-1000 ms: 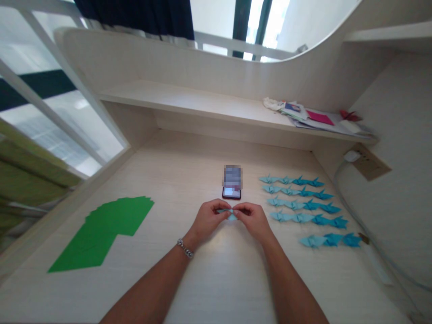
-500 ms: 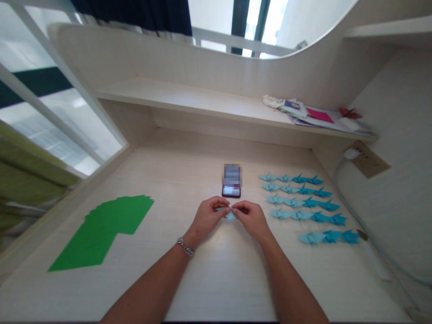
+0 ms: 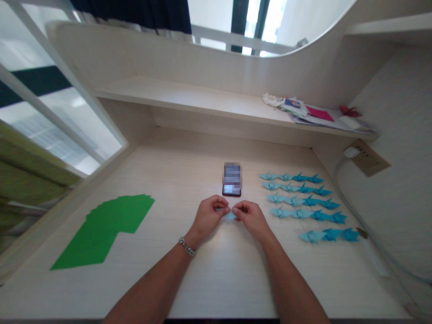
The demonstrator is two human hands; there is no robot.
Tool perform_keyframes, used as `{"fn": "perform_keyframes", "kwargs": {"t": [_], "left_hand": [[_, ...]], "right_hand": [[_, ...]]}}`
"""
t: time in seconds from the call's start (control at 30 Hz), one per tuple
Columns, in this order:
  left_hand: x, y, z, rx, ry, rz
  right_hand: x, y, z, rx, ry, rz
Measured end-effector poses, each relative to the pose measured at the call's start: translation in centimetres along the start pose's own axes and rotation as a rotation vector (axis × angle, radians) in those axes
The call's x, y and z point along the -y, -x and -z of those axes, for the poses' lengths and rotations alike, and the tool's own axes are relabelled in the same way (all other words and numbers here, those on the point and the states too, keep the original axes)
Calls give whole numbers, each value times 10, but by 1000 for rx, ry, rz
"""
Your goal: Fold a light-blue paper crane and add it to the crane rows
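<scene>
I saw the left hand (image 3: 209,217) and right hand (image 3: 250,218) pinching a small light-blue paper (image 3: 230,216), part-folded by my judgement, just nearside of the phone (image 3: 231,180). Rightward, five rows of blue paper figures (image 3: 308,202) looked finished; green sheets (image 3: 104,222) lay well left, leaving me elbow room toward the desk's (image 3: 219,274) near edge.

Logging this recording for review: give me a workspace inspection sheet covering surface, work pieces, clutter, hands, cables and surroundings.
Surface: pale wood-grain desk
Work pieces: light-blue paper; blue paper cranes in five rows at right; fanned green paper sheets at left
Clutter: papers on the shelf; smartphone mid-desk
Hands: left hand and right hand pinching the light-blue paper
Cables: pale cable from a plug in the wall socket
Surroundings: olive curtain at left
</scene>
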State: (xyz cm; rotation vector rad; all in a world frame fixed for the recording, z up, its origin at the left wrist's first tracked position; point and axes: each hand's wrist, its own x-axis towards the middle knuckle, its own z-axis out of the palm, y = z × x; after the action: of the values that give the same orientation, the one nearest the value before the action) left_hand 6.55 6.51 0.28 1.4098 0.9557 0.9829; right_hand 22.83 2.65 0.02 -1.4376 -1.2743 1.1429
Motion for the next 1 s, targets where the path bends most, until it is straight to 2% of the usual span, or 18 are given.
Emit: {"fn": "perform_keyframes", "kwargs": {"t": [0.23,0.5,0.67,0.87,1.0], "left_hand": [[-1,-3,4,72,147,115],[-5,-3,3,133,159,140],[-6,-3,2,94,106,100],[-2,-1,1,228,-34,79],[-5,0,1,259,-126,35]], "right_hand": [[4,0,2,21,-74,-77],[3,1,5,31,-55,-58],[0,-2,4,21,-26,-61],[11,5,14,-4,263,62],[16,7,17,4,272,108]]}}
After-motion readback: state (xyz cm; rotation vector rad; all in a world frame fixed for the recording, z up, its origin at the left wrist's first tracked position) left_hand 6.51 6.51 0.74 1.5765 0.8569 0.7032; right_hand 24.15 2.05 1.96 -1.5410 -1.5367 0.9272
